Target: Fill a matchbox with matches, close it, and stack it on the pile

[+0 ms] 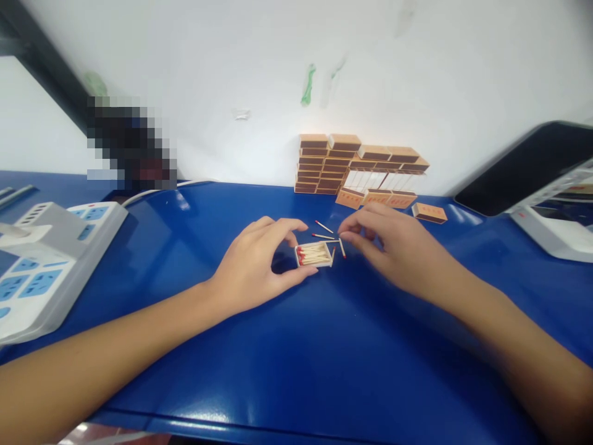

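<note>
A small white matchbox tray [313, 264] lies on the blue table, filled with several red-tipped matches [311, 254]. My left hand [259, 262] curves around its left end, thumb along the near side and index finger raised apart behind it. Whether the thumb or other fingertips press on the tray is hard to tell. Just right of the tray, my right hand [384, 244] has thumb and index finger pinched together at the plain end of a match [342, 248]. Several loose matches [323, 236] lie behind and beside the tray, one leaning at its right end.
Stacked matchboxes [319, 164] stand against the white wall, joined by a bridge-like row on the right. A single matchbox [429, 212] lies beside them. A white power strip [69, 272] sits at left, and a dark-screened device [523, 164] leans at right on the blue table [296, 364].
</note>
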### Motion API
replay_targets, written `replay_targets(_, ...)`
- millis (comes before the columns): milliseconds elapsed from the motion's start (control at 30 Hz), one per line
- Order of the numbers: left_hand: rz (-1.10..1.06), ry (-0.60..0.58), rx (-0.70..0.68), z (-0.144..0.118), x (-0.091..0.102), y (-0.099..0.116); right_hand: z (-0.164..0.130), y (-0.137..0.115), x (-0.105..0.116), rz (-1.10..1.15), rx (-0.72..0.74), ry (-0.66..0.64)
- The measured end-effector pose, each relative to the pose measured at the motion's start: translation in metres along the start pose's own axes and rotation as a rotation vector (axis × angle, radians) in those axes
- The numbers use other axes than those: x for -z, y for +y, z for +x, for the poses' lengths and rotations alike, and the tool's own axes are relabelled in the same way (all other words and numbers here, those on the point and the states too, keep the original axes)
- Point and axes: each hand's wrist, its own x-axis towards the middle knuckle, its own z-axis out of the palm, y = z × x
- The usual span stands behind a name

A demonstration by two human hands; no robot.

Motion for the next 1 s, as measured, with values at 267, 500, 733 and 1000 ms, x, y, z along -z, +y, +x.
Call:
replay_targets(267,0.031,-0.073,0.002,0.001,-0.001,-0.003,-0.003,0.024,0.001,0.056,-0.033,-0.227)
replay_targets(500,0.013,-0.089,-0.041,0.004,-0.002,-0.006,-0.004,0.026,0.002,0.027,-0.099,-0.279)
replay_targets(733,-0.027,-0.098,-0.045,0.002,-0.002,-0.006,-0.001,-0.003,-0.004,0.075,-0.06,0.022)
replay_targets(1000,-0.054,-0.114,-0.014,0.002,-0.003,-0.005,0.0,-0.035,-0.031,0.094,0.051,-0.003)
